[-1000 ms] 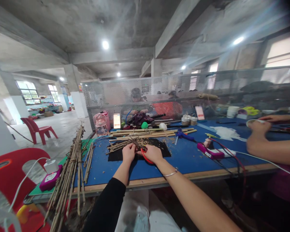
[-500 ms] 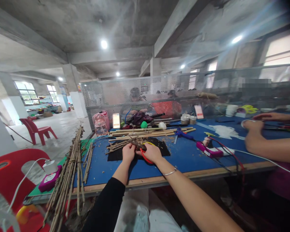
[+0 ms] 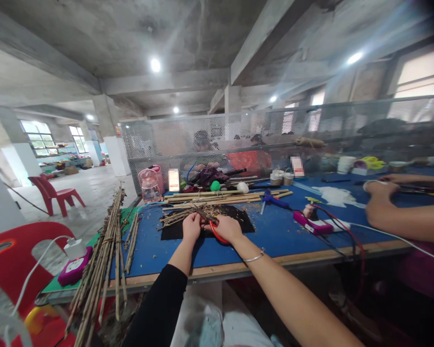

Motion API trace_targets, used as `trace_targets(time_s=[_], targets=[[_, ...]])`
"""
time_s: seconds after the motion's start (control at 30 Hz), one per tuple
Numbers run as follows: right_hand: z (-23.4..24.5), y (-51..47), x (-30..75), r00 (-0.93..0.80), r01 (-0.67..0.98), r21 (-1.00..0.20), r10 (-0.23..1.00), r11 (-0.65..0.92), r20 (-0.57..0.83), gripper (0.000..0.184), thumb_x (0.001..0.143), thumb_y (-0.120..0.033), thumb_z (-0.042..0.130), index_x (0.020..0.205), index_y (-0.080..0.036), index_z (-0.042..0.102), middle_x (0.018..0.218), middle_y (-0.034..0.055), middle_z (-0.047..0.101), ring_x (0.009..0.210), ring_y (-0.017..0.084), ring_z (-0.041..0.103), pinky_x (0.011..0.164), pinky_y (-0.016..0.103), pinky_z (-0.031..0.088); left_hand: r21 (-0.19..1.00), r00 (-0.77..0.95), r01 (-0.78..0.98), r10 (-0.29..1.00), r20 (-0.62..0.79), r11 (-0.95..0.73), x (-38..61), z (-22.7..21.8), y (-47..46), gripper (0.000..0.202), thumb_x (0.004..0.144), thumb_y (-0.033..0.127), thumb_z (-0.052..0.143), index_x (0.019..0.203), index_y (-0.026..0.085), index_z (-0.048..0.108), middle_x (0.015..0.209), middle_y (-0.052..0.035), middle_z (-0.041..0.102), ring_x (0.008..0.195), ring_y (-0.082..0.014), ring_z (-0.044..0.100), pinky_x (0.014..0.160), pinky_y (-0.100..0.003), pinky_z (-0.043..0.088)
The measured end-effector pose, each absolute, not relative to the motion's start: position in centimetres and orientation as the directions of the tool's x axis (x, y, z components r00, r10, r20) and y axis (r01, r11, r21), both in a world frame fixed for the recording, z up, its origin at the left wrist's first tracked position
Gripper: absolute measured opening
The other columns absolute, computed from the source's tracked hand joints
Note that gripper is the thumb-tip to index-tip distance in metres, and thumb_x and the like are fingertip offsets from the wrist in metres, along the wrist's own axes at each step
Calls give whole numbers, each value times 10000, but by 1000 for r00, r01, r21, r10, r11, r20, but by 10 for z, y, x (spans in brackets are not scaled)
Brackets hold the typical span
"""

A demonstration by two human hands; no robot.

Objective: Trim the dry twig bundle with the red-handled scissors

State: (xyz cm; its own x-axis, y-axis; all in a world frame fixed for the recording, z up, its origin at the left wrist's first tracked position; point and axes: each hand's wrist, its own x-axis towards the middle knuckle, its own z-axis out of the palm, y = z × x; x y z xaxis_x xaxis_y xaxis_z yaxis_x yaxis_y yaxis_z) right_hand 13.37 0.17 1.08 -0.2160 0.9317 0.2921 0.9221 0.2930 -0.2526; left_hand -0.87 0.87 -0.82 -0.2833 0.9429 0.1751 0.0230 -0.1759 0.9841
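Observation:
Over a black mat (image 3: 244, 222) strewn with cut twig pieces, both of my hands work close together. My right hand (image 3: 228, 228) is wrapped round red-handled cutters (image 3: 220, 234), whose jaws point away to the upper left. Closed in a pinch, my left hand (image 3: 191, 226) holds a brown twig (image 3: 199, 210) at the cutters' jaws; fingers hide much of it. Short twigs (image 3: 175, 217) lie in a heap just beyond the left hand. Longer peeled sticks (image 3: 227, 199) lie across the table behind the mat.
A bundle of long sticks (image 3: 103, 255) overhangs the blue table's (image 3: 155, 260) left edge. A blue glue gun (image 3: 275, 200) and purple power strip (image 3: 313, 224) are to the right, with trailing cables. A co-worker's arm (image 3: 401, 217) reaches in there. Behind stands a perforated metal screen (image 3: 177, 144).
The cutters' yellow inner handle edge, visible above my right hand before, no longer shows. My hands stay in nearly the same place. The co-worker's hands have shifted slightly.

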Motion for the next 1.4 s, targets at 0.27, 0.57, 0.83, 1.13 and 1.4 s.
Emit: trace_targets(time_s=[0.27,0.57,0.83,1.13,1.4], targets=[[13,-1,133,-250,901,-273,917,338,312,545,671,-649,500,963,-191,553,960,77,621,932,214,567,762,279,392,978,-270,-69,948,171,-196,-8,-9,9,151,746,226,468,716,132,581,670,-47,637,609,-127,598,555,-224,486],[15,-2,133,-296,889,-238,887,391,354,531,658,-639,520,909,-174,557,946,85,604,922,214,553,775,283,386,979,-292,92,935,202,-183,-10,-7,6,161,726,185,449,663,140,591,630,-39,643,542,-119,582,550,-222,479],[14,-2,134,-282,901,-239,909,361,307,548,678,-685,443,923,-204,543,903,68,635,860,215,589,698,285,402,946,-302,256,913,275,-200,-12,-7,5,171,725,209,459,659,152,606,640,-42,652,526,-115,572,526,-202,443],[16,-2,133,-244,920,-246,936,306,252,564,645,-713,452,857,-205,574,880,71,650,819,220,609,671,278,417,924,-286,319,908,306,-211,-13,-5,2,207,724,239,445,596,157,586,561,-18,609,500,-108,547,500,-189,406],[14,1,134,-256,921,-235,937,311,237,598,638,-728,438,866,-203,606,870,101,654,808,234,614,686,305,437,949,-290,265,925,246,-169,-12,-7,4,206,720,249,452,600,160,594,580,-20,620,485,-106,546,493,-199,421]])
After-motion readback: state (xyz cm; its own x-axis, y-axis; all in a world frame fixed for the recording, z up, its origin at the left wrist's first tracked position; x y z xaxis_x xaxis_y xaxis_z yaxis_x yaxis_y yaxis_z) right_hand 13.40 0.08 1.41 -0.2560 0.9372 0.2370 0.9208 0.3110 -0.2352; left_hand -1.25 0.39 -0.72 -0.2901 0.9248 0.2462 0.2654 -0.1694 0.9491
